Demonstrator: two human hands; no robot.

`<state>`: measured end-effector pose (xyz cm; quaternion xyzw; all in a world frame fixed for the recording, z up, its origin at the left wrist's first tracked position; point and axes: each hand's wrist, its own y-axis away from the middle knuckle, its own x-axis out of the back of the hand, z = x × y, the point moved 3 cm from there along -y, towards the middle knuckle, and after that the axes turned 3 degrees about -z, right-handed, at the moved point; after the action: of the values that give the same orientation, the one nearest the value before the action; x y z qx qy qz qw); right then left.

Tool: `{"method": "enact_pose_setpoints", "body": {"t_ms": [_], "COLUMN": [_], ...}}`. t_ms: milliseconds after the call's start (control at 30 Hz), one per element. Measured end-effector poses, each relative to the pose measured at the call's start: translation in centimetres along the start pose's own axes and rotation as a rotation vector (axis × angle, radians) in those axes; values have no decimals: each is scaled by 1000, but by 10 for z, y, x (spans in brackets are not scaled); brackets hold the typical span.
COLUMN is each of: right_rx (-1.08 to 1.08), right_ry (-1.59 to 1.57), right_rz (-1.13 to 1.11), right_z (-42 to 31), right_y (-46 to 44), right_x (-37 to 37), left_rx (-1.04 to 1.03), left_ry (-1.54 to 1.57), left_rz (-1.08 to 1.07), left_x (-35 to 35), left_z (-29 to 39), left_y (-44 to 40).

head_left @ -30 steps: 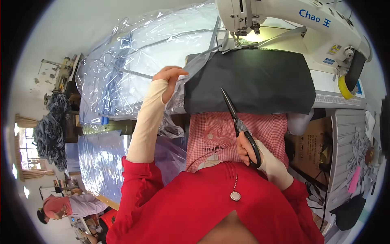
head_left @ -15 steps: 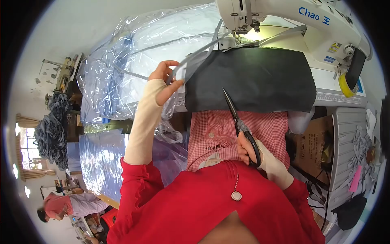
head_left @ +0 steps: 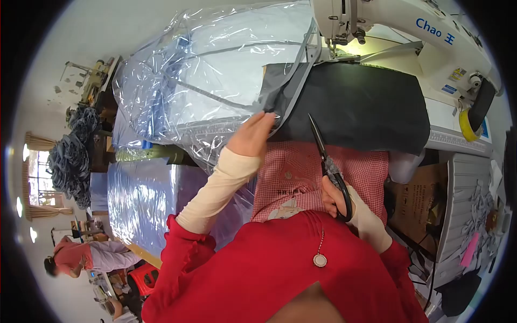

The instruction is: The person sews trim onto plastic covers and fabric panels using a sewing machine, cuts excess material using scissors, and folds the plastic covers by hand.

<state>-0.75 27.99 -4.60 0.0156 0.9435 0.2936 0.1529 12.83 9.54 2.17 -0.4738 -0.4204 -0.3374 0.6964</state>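
My left hand is closed at the left end of the black fabric, its back towards me and its fingertips partly hidden. It is on a grey strip that loops down from beside the sewing machine's needle area. My right hand grips black-handled scissors, with tape wrapped near the pivot. The scissors point up and away, their tip over the near edge of the fabric. The black fabric lies flat below the presser foot of the white sewing machine.
Clear plastic sheeting with grey edging covers the left of the table. A red checked apron lies over my lap. Yellow tape hangs at the machine's right. Fabric scraps fill the right side. A person stands far left.
My left hand has moved right and slightly down, turning its back towards me, and the grey strip has shifted with it. The scissors stay in my right hand. The whole view has shifted slightly.
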Motion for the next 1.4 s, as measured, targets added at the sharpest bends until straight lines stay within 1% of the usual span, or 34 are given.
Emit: {"method": "enact_pose_setpoints", "body": {"t_ms": [67,100,133,200,233,267,333,367,433,467,533,567,633,667,733,800,833,867,933,967,1000,1067,1100,1167,1233,1300,1333,1367,1400], "right_rx": [-1,1,-1,4,4,16,29,27,27,-5,-32,11,57,88,164,188,211,213,292,323,325,310,322,327,334,335,340,346,351], "right_ry": [-23,-49,-45,-60,-64,-64,-63,-71,-80,-72,-68,-64,-60,-84,-122,-141,-162,-159,-181,-187,-185,-299,-350,-388,-399,-450,-464,-476,-461], "right_rz": [-1,-2,-7,20,24,25,31,25,16,23,27,23,11,-35,-129,-186,-235,-235,-331,-373,-372,-484,-555,-629,-702,-749,-788,-827,-820], "right_z": [6,8,9,7,6,3,2,2,1,-1,0,0,1,1,-2,-8,-13,-16,-25,-26,-27,-27,-27,-30,-34,-40,-42,-45,-50], "right_y": [-3,-5,-6,-8,-8,-6,-5,-6,-6,-4,-4,-3,-3,-3,-6,-6,-6,-7,-9,-14,-18,-25,-29,-36,-45,-52,-55,-58,-58], "right_x": [2,2,0,0,-1,-2,-2,-2,-3,-3,-3,-2,-1,-1,-3,-8,-11,-14,-23,-27,-30,-37,-40,-48,-57,-69,-74,-79,-83], "left_rx": [127,142,149,294,244,242,291,269,479,481,674,635,725,768,730,679,678,665,613,610,566,484,483,532,514,570,555,558,560], "left_ry": [-93,-190,-193,-159,-179,-173,-190,-182,-113,26,536,851,1092,1102,1043,961,960,911,803,803,791,784,784,776,783,914,961,962,964], "left_rz": [52,110,111,-23,2,-3,-151,-180,-234,-114,70,195,305,341,340,306,310,319,343,345,391,482,483,523,539,642,667,685,704], "left_x": [14,14,14,10,8,5,-4,-6,-1,5,11,21,40,51,56,59,58,56,55,52,49,46,46,46,46,47,47,48,48], "left_z": [-7,-14,-15,-20,-20,-21,-30,-31,-44,-54,-83,-84,-84,-72,-64,-66,-66,-66,-68,-70,-71,-65,-62,-60,-61,-56,-53,-50,-47], "left_y": [0,-5,-5,-9,-11,-12,-15,-17,-22,-25,-22,-24,-21,-24,-25,-22,-23,-24,-24,-23,-24,-27,-28,-29,-31,-36,-39,-41,-43]}}
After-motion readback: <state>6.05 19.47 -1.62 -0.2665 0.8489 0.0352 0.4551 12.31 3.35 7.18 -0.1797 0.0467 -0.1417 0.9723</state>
